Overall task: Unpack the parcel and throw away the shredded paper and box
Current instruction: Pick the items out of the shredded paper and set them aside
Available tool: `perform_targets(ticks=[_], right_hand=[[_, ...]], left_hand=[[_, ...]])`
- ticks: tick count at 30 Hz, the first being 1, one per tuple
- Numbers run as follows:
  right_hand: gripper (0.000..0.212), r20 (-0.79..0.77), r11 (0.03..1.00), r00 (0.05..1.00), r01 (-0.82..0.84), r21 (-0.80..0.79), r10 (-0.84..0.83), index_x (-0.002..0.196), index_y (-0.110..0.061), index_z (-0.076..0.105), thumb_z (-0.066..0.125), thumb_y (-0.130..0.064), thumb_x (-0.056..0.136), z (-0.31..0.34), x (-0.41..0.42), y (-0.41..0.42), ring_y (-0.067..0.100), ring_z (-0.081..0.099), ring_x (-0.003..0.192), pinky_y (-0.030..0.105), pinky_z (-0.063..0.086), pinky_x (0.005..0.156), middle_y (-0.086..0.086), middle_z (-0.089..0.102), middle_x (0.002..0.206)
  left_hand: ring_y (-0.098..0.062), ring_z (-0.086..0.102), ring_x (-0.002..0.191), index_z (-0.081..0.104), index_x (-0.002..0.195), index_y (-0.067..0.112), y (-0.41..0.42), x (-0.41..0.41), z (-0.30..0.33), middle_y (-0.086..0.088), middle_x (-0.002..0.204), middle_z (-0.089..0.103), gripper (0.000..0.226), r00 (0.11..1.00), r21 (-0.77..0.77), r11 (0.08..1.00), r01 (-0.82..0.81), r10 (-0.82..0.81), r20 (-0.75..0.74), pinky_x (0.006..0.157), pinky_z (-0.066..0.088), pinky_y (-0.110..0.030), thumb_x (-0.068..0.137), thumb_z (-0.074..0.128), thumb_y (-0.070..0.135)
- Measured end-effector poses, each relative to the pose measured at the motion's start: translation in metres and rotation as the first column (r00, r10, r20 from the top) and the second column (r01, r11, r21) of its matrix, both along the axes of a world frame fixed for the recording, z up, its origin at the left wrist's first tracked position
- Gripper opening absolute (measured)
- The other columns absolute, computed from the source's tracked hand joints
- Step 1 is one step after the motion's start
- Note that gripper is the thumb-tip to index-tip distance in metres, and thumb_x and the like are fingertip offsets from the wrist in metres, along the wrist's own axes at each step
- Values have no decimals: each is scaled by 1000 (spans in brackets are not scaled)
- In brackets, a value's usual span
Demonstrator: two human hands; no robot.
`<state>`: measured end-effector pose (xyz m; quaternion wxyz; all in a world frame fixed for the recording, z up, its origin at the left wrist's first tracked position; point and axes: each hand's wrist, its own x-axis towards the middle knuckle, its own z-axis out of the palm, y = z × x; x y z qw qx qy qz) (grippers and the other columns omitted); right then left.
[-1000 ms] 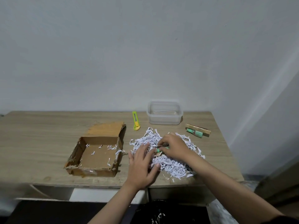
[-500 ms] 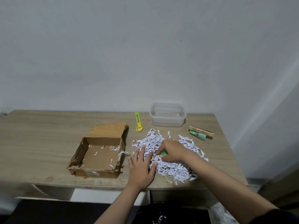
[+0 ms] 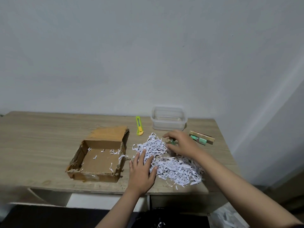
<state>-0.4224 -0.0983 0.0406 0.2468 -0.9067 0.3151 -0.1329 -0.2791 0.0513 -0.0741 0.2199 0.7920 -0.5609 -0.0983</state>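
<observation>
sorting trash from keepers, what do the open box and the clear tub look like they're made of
Box: brown corrugated cardboard, matte, with ragged torn edges. Tub: looks like translucent plastic with a slight sheen; the table shows faintly through its walls.

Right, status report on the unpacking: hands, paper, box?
Left hand flat on paper. Right hand pinching small green item. Box nearly empty on table. Nothing in the way.
</observation>
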Motion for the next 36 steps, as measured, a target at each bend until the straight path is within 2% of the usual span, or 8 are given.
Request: perform_targets(ticks=[6,9,17,25,27,29,32,36], right_hand=[[23,124,993,987,94,74,-103,106,-23,67,67,-22,83,19,-14,1,8,57,91,25,48,87,-11,61,101],[23,231,970,947,192,148,-223,101,-21,69,72,-21,78,22,-22,0,8,63,82,20,51,73,-9,65,95],[16,449,825,692,464,323,-565,87,-13,69,77,-13,73,22,-72,-10,6,55,62,4,42,48,-6,61,74],[15,446,579,384,654,488,-809,88,-8,66,74,-16,77,2,-113,-51,12,57,62,11,46,54,7,63,78],[16,414,507,310,660,555,-856,88,-9,67,74,-17,76,-5,-114,-62,16,61,67,17,49,63,8,67,83],[17,373,456,279,677,578,-885,86,-10,69,76,-20,74,-16,-113,-74,20,63,78,25,48,74,7,69,87],[19,319,387,231,680,623,-919,88,-7,70,75,-19,74,-32,-110,-86,19,61,81,24,42,76,6,67,87],[18,236,287,168,650,704,-957,86,-11,71,77,-20,71,-53,-112,-102,24,64,74,37,55,79,10,71,88]], left_hand=[[-23,6,146,40,138,36,1,0,1,5,158,17,61,1000,-20,1000,3,-2,16,114,9,-54,86,20,62],[-25,10,145,42,137,34,2,0,1,3,157,21,61,1000,-32,999,2,-2,15,114,13,-55,87,21,61],[-29,23,142,50,132,30,2,-1,-2,-2,152,33,58,999,-70,998,-2,4,36,111,23,-56,87,25,58],[-26,18,144,47,134,31,2,0,-4,1,154,29,62,1000,-70,997,-12,14,28,113,16,-55,86,21,60],[-26,18,144,47,134,31,1,0,-4,1,154,29,62,1000,-69,997,-15,16,23,113,16,-55,86,21,61],[-26,18,143,48,133,32,0,0,-4,2,154,29,61,999,-65,998,-16,18,26,112,17,-56,86,22,60],[-25,19,143,48,132,32,-1,1,-5,2,154,29,59,999,-62,998,-20,22,32,112,17,-57,86,23,60],[-24,18,143,48,131,34,-3,1,-5,4,154,28,57,999,-58,998,-27,28,21,112,16,-58,86,25,60]])
